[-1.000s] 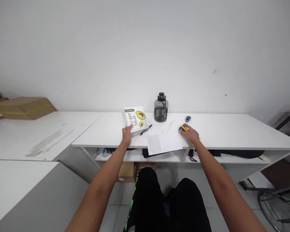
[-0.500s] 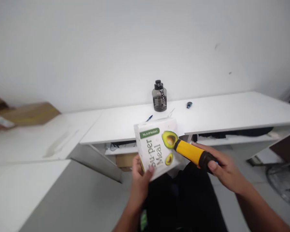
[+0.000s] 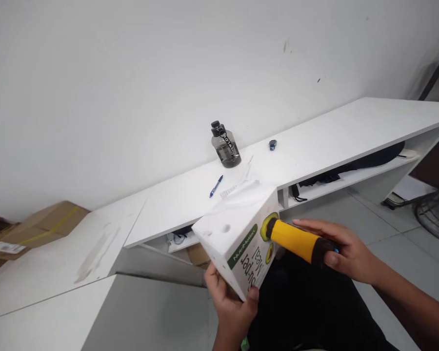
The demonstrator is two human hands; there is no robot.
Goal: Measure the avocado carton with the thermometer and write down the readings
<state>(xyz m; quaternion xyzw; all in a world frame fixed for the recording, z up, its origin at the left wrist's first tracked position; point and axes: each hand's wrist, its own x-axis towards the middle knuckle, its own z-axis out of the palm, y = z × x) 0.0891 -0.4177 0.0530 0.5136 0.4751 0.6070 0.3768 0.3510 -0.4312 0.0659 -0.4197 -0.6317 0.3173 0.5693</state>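
My left hand point(image 3: 234, 307) is closed around the lower end of a white box point(image 3: 227, 239) printed "NutriMotion Su-per Meal" with avocado pictures. The box is tilted, and one white side with round marks faces up. In my right hand point(image 3: 346, 251) is a yellow cylinder with dark ends point(image 3: 294, 240), its exact kind unclear. A small blue spot shows at the end I grip. Its far end is against, or just in front of, the printed avocado; I cannot tell if they touch.
Behind the box is a white desk point(image 3: 314, 139) bearing a dark water bottle point(image 3: 227, 148), a blue pen point(image 3: 216, 186) and a small dark object point(image 3: 272, 145). Cardboard boxes point(image 3: 51, 226) lie at left. Under the desk, an open shelf point(image 3: 366, 183) holds dark items. A wheel-like frame point(image 3: 435, 217) stands at right.
The box has turned in my left hand, so its white marked side now shows and the print faces right. The cylinder stays by the avocado. My view has tilted.
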